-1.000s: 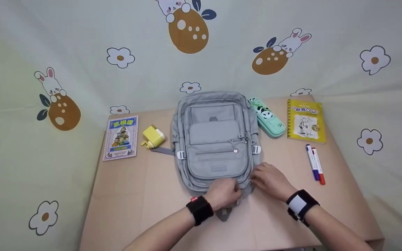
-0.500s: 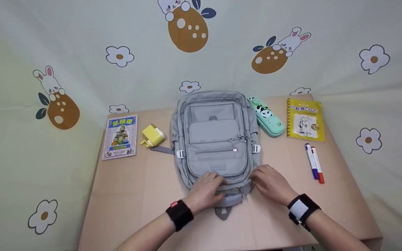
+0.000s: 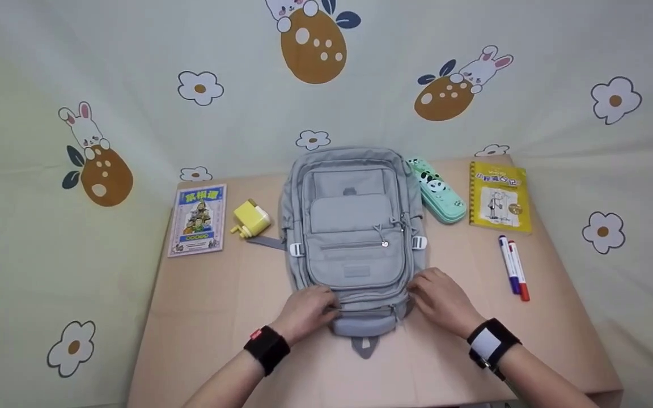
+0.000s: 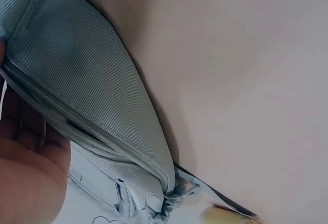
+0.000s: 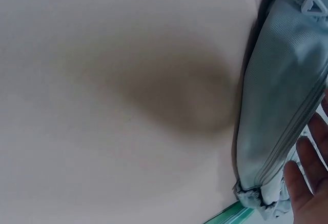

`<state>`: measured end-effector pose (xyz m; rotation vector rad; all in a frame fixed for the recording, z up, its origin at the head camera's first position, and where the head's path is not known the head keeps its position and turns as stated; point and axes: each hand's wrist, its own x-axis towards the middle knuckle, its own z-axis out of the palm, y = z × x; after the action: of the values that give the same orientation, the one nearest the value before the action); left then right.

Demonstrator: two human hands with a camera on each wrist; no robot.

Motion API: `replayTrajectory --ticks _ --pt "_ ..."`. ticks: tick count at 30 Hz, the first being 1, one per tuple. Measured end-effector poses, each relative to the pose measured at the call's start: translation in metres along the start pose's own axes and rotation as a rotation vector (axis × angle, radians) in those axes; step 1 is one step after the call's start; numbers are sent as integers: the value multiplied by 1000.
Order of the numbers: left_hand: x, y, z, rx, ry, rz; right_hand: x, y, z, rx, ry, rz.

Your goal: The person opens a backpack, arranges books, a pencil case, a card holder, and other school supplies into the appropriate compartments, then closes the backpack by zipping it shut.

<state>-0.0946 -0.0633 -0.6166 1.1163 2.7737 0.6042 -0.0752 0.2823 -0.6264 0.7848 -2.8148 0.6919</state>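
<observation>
A grey backpack lies front side up on the table, its carry-handle end towards me. My left hand is at its lower left corner. There it pinches the edge along the zip, fingers on one side and the thumb tip on the other. My right hand holds the lower right edge, with its fingers along the zipped side. A zipper pull hangs near the right end of the handle. A grey loop sticks out below it.
A purple-bordered book and a yellow hand-crank sharpener lie left of the backpack. On the right are a green panda pencil case, a yellow spiral-bound book and two markers. A patterned cloth hangs behind the table.
My left hand has moved left along the backpack's near edge, from beside the right hand to the lower left corner, uncovering the carry handle. The right hand has stayed about where it was.
</observation>
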Motion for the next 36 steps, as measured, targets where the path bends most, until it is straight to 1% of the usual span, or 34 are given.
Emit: replayTrajectory --ticks 3,5,7,11,15,18,22,28,33,36 --pt "0 0 0 5 5 4 1 -9 1 -3 28 -14" --pt "0 0 0 17 8 7 2 -15 4 -11 28 -32" --pt "0 0 0 24 8 6 4 -20 8 -20 11 -44" --pt "0 0 -1 23 1 -2 6 -29 15 -69 -29 -34" --pt "-1 1 -1 13 1 1 7 -33 19 -116 -8 -26" --pt "-1 1 -1 8 8 8 6 -33 19 -114 27 -27" --pt "-1 1 -1 14 17 15 2 -31 19 -78 62 -10" --pt "-2 1 0 26 18 15 -4 -27 18 -37 55 30" --pt "-2 1 0 36 11 17 -8 -20 13 -38 73 16" --pt "-3 2 0 41 8 20 -11 -12 10 -52 83 42"
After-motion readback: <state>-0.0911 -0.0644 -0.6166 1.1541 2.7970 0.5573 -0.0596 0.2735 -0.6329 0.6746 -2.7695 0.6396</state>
